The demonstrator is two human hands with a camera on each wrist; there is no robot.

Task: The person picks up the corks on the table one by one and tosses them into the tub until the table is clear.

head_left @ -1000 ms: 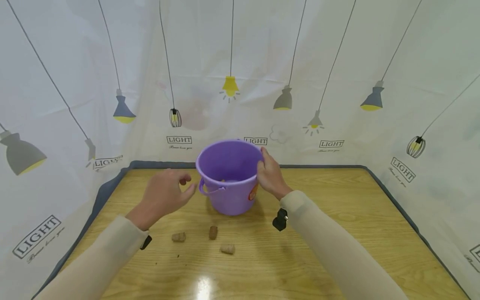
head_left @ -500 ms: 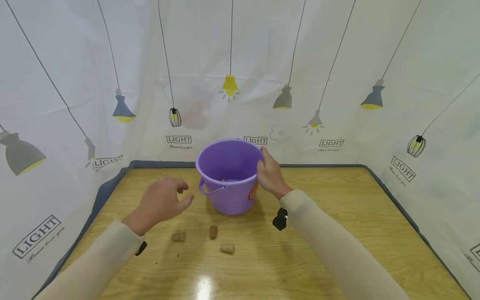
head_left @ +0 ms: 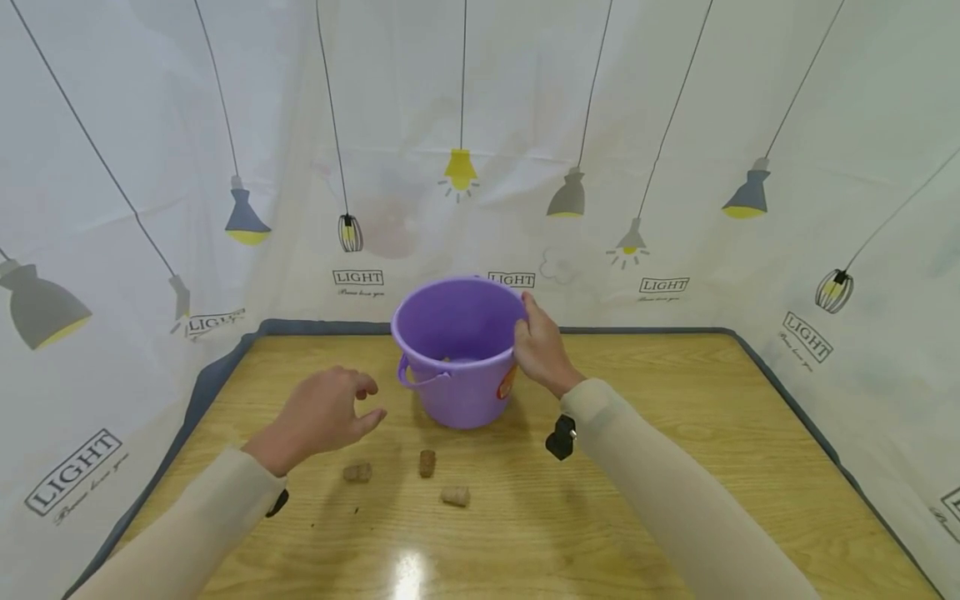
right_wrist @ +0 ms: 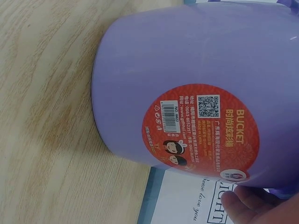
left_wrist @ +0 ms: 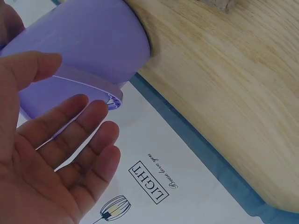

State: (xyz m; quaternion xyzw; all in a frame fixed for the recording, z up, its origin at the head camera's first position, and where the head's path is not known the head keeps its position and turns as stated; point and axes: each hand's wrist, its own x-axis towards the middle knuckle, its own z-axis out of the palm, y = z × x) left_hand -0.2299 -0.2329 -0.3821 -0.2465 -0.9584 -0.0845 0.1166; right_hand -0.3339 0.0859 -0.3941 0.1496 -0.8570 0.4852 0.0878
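A purple bucket (head_left: 467, 392) stands on the table in the head view, its mouth facing up and toward me. My right hand (head_left: 546, 350) grips its rim on the right side. The right wrist view shows those fingers (right_wrist: 252, 205) at the bucket's edge, beside a round red label (right_wrist: 201, 133). To the left of the bucket hovers my left hand (head_left: 321, 414), fingers loosely bent and nothing in them; its palm (left_wrist: 37, 186) shows in the left wrist view. Three corks lie in front: a pale one (head_left: 357, 472), a brown one (head_left: 427, 463) and another pale one (head_left: 455, 496).
The bucket's handle (head_left: 423, 382) hangs down on its left side. A small tan bit (head_left: 446, 360) shows inside the bucket. Dark crumbs (head_left: 357, 510) lie on the wooden table (head_left: 675, 500). Behind the table's far edge rises a white sheet (head_left: 420, 83) printed with lamps.
My left hand has drawn slightly down and away from the bucket's left side, toward the nearer corks. The right hand, bucket and corks keep their places.
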